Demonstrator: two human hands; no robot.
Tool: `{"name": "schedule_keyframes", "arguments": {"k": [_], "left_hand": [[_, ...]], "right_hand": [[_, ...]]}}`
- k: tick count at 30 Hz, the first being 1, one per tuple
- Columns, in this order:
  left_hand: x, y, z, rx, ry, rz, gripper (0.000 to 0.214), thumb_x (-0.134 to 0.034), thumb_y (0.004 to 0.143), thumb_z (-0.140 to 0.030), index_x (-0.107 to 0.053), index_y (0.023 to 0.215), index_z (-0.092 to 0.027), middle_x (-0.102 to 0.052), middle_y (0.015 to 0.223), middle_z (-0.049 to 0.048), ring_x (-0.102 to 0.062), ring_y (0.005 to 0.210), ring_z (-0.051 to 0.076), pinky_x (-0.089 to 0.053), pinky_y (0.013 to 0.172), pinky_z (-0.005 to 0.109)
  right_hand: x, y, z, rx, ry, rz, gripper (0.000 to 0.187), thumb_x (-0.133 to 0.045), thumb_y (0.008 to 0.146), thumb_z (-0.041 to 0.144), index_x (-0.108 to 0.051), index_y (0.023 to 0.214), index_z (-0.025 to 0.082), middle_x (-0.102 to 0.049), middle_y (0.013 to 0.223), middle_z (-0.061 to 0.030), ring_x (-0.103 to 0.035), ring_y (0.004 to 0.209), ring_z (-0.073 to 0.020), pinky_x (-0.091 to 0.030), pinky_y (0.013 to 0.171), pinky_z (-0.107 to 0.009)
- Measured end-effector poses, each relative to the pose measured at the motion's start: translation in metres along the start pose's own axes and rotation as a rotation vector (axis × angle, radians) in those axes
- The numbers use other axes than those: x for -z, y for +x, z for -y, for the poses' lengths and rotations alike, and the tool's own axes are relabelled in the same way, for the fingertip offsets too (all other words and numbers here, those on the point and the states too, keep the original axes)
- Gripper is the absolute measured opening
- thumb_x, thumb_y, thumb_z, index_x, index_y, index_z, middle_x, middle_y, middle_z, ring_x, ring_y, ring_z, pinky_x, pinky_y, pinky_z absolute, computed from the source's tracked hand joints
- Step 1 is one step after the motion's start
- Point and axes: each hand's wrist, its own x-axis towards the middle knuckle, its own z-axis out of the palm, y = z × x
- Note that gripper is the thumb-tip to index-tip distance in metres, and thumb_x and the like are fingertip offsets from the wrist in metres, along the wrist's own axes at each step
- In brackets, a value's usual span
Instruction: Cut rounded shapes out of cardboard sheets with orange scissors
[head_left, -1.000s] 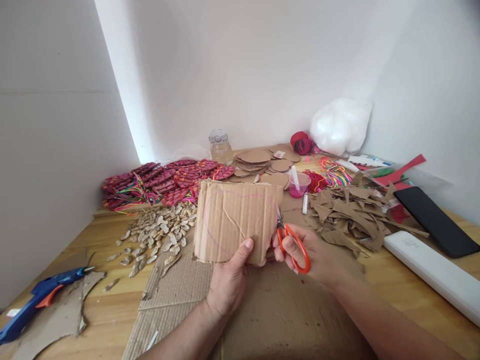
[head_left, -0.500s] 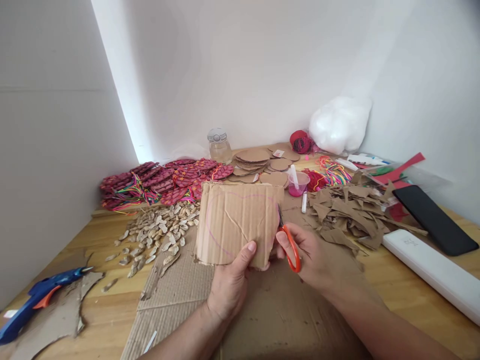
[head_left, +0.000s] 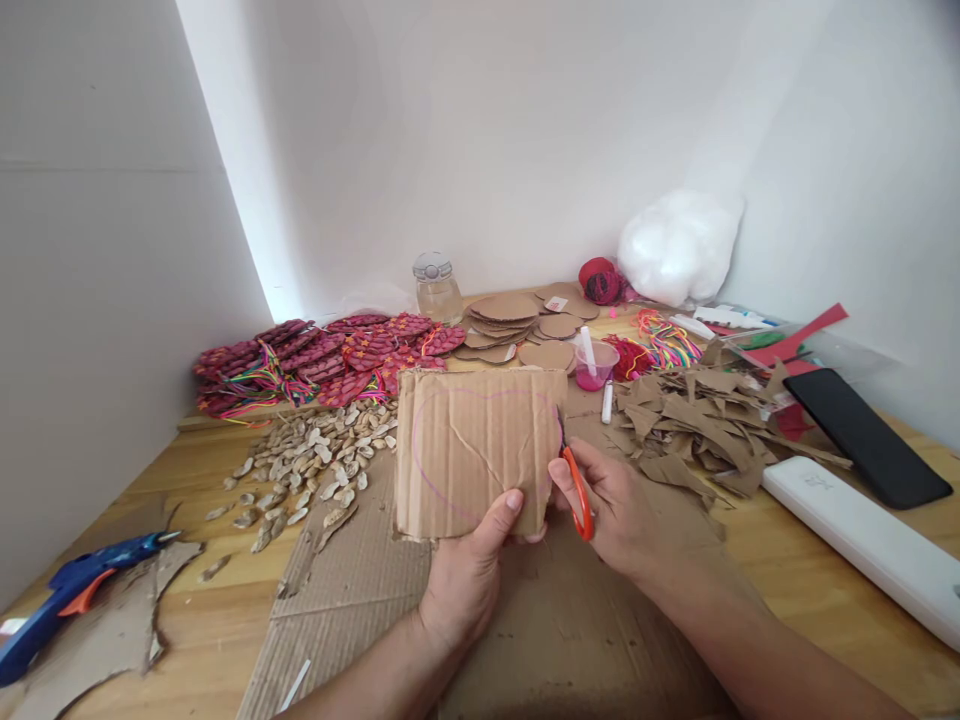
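A piece of corrugated cardboard (head_left: 465, 430) with a rounded, heart-like outline in pink is held up over the work surface. My left hand (head_left: 472, 560) grips its lower edge, thumb on the front and fingers behind. In my right hand (head_left: 615, 505) is a pair of orange-handled scissors (head_left: 581, 490), the fingers closed round the handles. The dark blades meet the right edge of the cardboard, close to the pink line; most of their length is hidden. Beneath both hands lies a large cardboard sheet (head_left: 570, 640).
Peanut shells (head_left: 300, 460) and a blue glue gun (head_left: 75, 585) lie left. Behind are patterned pieces with cords (head_left: 330, 360), a jar (head_left: 437, 290), cut cardboard shapes (head_left: 504, 308) and a pink cup (head_left: 596, 365). Cardboard scraps (head_left: 697, 420), a phone (head_left: 866, 435) and a white device (head_left: 855, 540) are right.
The cardboard has tilted slightly, its lower edge a little lower in view. The scissors have shifted slightly against its right edge. Both hands keep their hold.
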Motion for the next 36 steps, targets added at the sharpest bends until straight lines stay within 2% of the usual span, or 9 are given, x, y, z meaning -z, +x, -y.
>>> {"name": "schedule_keyframes", "arguments": {"k": [4,9,15,20,26,31,36], "left_hand": [[0.005,0.003,0.003,-0.034,0.057,-0.026,0.075,-0.079,0.078,-0.030,-0.048,0.145,-0.019,-0.067,0.127,0.0163,-0.065,0.116,0.033,-0.059,0.090,0.045],[0.006,0.004,0.004,-0.055,0.072,-0.043,0.075,-0.080,0.077,-0.029,-0.050,0.144,-0.019,-0.068,0.126,0.0150,-0.063,0.118,0.032,-0.056,0.094,0.044],[0.002,0.001,0.002,-0.008,0.050,0.009,0.072,-0.077,0.081,-0.028,-0.046,0.146,-0.021,-0.069,0.123,0.0152,-0.070,0.097,0.028,-0.060,0.067,0.035],[0.003,0.001,0.003,-0.026,0.036,0.006,0.068,-0.077,0.081,-0.027,-0.050,0.144,-0.023,-0.068,0.126,0.0124,-0.068,0.105,0.027,-0.060,0.079,0.037],[0.003,0.001,0.001,-0.021,0.054,0.014,0.062,-0.078,0.079,-0.030,-0.058,0.137,-0.019,-0.074,0.111,0.0131,-0.071,0.094,0.028,-0.061,0.070,0.036],[0.002,0.001,0.001,-0.006,0.058,-0.019,0.063,-0.080,0.076,-0.032,-0.060,0.134,-0.020,-0.071,0.122,0.0135,-0.070,0.099,0.029,-0.061,0.072,0.037],[0.004,0.002,0.001,-0.030,0.054,-0.025,0.067,-0.082,0.074,-0.032,-0.060,0.136,-0.021,-0.071,0.121,0.0130,-0.068,0.107,0.031,-0.061,0.080,0.040]], "right_hand": [[0.003,0.000,0.009,0.012,-0.059,0.003,0.040,-0.049,0.097,0.055,-0.044,0.074,0.022,-0.040,0.061,0.0056,-0.037,0.054,-0.0119,-0.029,0.050,-0.025],[0.007,0.000,0.026,-0.030,-0.153,0.020,0.045,-0.055,0.092,0.059,-0.042,0.069,0.023,-0.037,0.058,0.0057,-0.034,0.053,-0.0123,-0.026,0.049,-0.027],[0.001,0.001,0.005,0.007,-0.048,-0.014,0.047,-0.046,0.096,0.063,-0.042,0.071,0.023,-0.038,0.061,0.0050,-0.036,0.055,-0.0126,-0.029,0.051,-0.027],[0.000,0.002,0.002,-0.023,0.002,-0.014,0.048,-0.050,0.093,0.064,-0.044,0.071,0.023,-0.038,0.059,0.0056,-0.035,0.053,-0.0116,-0.028,0.049,-0.026],[0.000,0.000,0.003,-0.033,0.065,-0.008,0.043,-0.059,0.091,0.057,-0.045,0.071,0.022,-0.036,0.058,0.0069,-0.031,0.050,-0.0102,-0.025,0.046,-0.024],[-0.001,0.000,0.003,-0.003,0.010,-0.058,0.043,-0.060,0.091,0.056,-0.045,0.068,0.022,-0.038,0.058,0.0063,-0.033,0.051,-0.0105,-0.027,0.046,-0.024],[0.001,0.000,0.006,-0.005,-0.040,-0.073,0.043,-0.060,0.091,0.055,-0.047,0.067,0.022,-0.038,0.056,0.0061,-0.034,0.050,-0.0111,-0.028,0.047,-0.025]]}}
